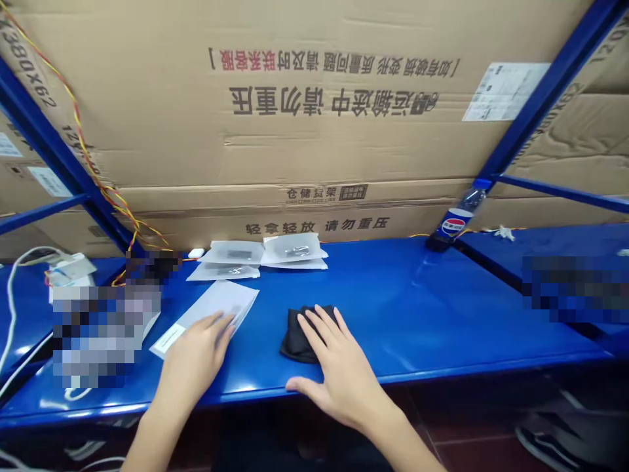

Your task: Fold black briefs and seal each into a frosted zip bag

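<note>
My right hand [339, 367] lies flat on a small folded black cloth [295, 337], fingers stretched out and thumb spread to the left. To its left, my left hand [196, 351] has its fingers bent over a frosted zip bag [209, 305], closed at the bag's right edge. This bag lies flat on the blue shelf surface [393, 308], with a white label at its lower left end. Behind it rest several more frosted zip bags [230, 252], overlapping in two stacks, with small dark items showing inside.
A cola bottle [455, 223] leans by the right blue post [511, 131]. Large cardboard boxes [344, 151] stand behind. Red and yellow wires [81, 131] run down the left post. White cables [12, 295] and blurred items lie left. A shoe [555, 452] shows below right.
</note>
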Demonstrator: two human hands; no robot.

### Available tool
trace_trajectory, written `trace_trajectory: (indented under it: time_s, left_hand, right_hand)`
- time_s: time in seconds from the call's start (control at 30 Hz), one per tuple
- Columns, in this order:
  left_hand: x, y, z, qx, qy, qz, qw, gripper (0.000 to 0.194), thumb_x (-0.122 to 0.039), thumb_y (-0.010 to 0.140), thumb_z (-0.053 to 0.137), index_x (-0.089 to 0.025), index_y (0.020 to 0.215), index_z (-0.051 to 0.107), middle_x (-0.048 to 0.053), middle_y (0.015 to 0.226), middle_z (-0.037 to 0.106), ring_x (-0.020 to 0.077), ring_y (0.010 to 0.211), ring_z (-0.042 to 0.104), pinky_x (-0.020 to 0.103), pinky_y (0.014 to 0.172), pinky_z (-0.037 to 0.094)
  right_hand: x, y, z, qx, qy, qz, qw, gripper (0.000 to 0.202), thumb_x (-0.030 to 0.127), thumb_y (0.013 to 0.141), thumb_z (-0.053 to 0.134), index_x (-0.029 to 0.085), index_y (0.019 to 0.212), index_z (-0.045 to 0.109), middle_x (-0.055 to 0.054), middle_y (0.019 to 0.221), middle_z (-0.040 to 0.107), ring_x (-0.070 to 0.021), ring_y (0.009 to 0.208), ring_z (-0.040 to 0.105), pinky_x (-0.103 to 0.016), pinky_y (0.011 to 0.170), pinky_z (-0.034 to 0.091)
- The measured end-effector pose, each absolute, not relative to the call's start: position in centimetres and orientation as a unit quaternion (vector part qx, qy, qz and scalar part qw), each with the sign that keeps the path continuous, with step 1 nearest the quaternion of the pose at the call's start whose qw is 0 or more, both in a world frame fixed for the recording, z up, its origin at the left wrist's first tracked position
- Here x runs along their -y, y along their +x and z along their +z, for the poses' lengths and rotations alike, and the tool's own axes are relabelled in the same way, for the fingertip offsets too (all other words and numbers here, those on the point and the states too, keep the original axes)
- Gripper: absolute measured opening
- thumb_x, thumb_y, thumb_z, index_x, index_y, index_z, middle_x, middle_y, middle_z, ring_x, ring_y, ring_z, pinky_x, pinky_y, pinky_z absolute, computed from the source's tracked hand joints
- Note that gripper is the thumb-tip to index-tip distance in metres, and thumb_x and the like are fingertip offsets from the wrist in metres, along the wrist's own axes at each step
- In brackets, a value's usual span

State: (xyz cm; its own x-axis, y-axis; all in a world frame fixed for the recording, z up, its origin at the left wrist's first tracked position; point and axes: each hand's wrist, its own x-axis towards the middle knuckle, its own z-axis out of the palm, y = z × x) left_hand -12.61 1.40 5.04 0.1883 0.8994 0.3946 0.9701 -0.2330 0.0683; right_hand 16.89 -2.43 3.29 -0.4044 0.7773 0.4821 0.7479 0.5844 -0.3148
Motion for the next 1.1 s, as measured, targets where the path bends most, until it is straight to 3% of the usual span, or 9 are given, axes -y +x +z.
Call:
trace_trajectory:
  time_s: [0.07, 0.13, 0.27, 0.4, 0.53, 0.67, 0.77, 0.97, 1.1]
  left_hand:
    - [-1.1, -12.9, 5.4, 0.604, -0.774, -0.167, 0.093, 0.039, -0.039, 0.103, 0.048, -0.025, 0.115, 0.082, 0.010, 0.117, 0.082, 0.0340, 0.102, 0.081, 0.042, 0.082, 0.066]
    - [-0.5, -12.7, 6.0, 0.591, -0.786, -0.155, 0.089, 0.041, -0.033, 0.103, 0.044, -0.024, 0.124, 0.079, 0.009, 0.106, 0.085, 0.0315, 0.088, 0.082, 0.037, 0.072, 0.065]
    - [0.8, -10.8, 7.3, 0.521, -0.834, -0.161, 0.088, 0.057, -0.011, 0.096, 0.040, -0.027, 0.145, 0.066, 0.008, 0.117, 0.083, 0.0253, 0.083, 0.083, 0.031, 0.069, 0.065]
    - [1.6, -7.5, 8.4, 0.434, -0.885, -0.147, 0.084, 0.066, 0.002, 0.085, 0.039, -0.028, 0.132, 0.074, 0.004, 0.131, 0.078, 0.0234, 0.101, 0.082, 0.031, 0.083, 0.067]
    - [1.4, -4.0, 9.0, 0.398, -0.899, -0.176, 0.044, 0.056, -0.007, 0.092, 0.050, -0.026, 0.142, 0.067, 0.006, 0.137, 0.075, 0.0254, 0.107, 0.080, 0.034, 0.087, 0.067]
    - [0.9, -1.6, 9.2, 0.348, -0.899, -0.263, -0.032, 0.053, -0.012, 0.093, 0.058, -0.024, 0.144, 0.063, 0.008, 0.142, 0.072, 0.0262, 0.123, 0.074, 0.039, 0.102, 0.064]
    - [0.9, -1.0, 8.3, 0.321, -0.887, -0.323, -0.083, 0.061, -0.015, 0.092, 0.063, -0.023, 0.152, 0.057, 0.010, 0.148, 0.067, 0.0266, 0.133, 0.068, 0.041, 0.112, 0.058]
    - [1.0, -0.9, 4.9, 0.335, -0.863, -0.375, -0.059, 0.083, 0.011, 0.085, 0.038, -0.025, 0.159, 0.048, 0.005, 0.154, 0.062, 0.0233, 0.146, 0.056, 0.045, 0.117, 0.055]
    - [1.0, 0.1, 5.5, 0.300, -0.893, -0.334, -0.024, 0.090, 0.012, 0.084, 0.036, -0.026, 0.166, 0.037, 0.004, 0.159, 0.057, 0.0272, 0.157, 0.038, 0.055, 0.123, 0.047]
  right_hand:
    - [3.0, 17.6, 3.4, 0.847, -0.442, 0.039, 0.293, 0.112, 0.062, 0.076, 0.088, 0.011, 0.163, 0.040, -0.024, 0.157, 0.055, -0.0475, 0.151, 0.044, -0.074, 0.122, 0.038]
    - [3.6, 18.9, 3.6, 0.866, -0.405, 0.054, 0.288, 0.100, 0.044, 0.082, 0.088, 0.013, 0.164, 0.040, -0.021, 0.154, 0.059, -0.0435, 0.150, 0.047, -0.070, 0.123, 0.039]
    - [4.3, 21.8, 3.7, 0.873, -0.334, 0.118, 0.335, 0.069, -0.001, 0.090, 0.050, 0.029, 0.151, 0.059, -0.006, 0.138, 0.073, -0.0263, 0.139, 0.062, -0.053, 0.123, 0.048]
    - [4.8, 22.2, 3.7, 0.628, -0.494, 0.229, 0.556, 0.040, 0.022, 0.102, 0.053, 0.025, 0.139, 0.069, -0.011, 0.129, 0.078, -0.0300, 0.118, 0.076, -0.045, 0.099, 0.066]
    - [5.4, 20.6, 3.8, 0.401, -0.620, 0.110, 0.666, 0.051, 0.040, 0.106, 0.056, 0.016, 0.151, 0.058, -0.019, 0.135, 0.073, -0.0349, 0.121, 0.074, -0.049, 0.097, 0.066]
    - [5.5, 19.6, 4.0, 0.706, -0.404, -0.035, 0.581, 0.043, 0.022, 0.107, 0.055, 0.029, 0.149, 0.061, -0.009, 0.136, 0.074, -0.0321, 0.129, 0.070, -0.053, 0.106, 0.062]
    - [4.8, 19.8, 4.1, 0.812, -0.275, -0.085, 0.507, 0.044, 0.012, 0.108, 0.046, 0.025, 0.147, 0.063, -0.005, 0.130, 0.078, -0.0280, 0.138, 0.064, -0.054, 0.115, 0.056]
    - [3.0, 20.0, 3.2, 0.855, -0.253, -0.160, 0.425, 0.036, 0.008, 0.106, 0.050, 0.012, 0.138, 0.067, -0.013, 0.132, 0.076, -0.0295, 0.141, 0.061, -0.052, 0.113, 0.059]
    - [0.2, 18.8, 2.4, 0.872, -0.309, -0.158, 0.347, 0.034, 0.004, 0.101, 0.053, 0.016, 0.123, 0.076, -0.012, 0.116, 0.082, -0.0285, 0.117, 0.076, -0.044, 0.105, 0.064]
